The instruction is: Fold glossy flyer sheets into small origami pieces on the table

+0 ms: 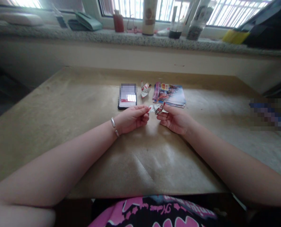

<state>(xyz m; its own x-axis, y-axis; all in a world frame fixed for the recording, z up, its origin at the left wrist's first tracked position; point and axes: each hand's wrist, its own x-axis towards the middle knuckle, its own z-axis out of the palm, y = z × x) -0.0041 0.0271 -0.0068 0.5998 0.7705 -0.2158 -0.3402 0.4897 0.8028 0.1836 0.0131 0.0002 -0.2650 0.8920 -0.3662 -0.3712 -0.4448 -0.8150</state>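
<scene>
A wide tan counter (225,104) with a smooth, creased surface reaches back to a plain pale wall (95,53). Above it runs a speckled grey stone windowsill (83,37). Upright bars (128,8) stand outside the windows (239,12), and bright daylight leaves a soft sheen on the counter.

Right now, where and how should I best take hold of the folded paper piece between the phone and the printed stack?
Pinch the folded paper piece by its broad pale middle, likely best from above: the phone lies to its left and the printed stack to its right. Its narrow points look flimsier, so pinch lightly and stay off them.
</scene>
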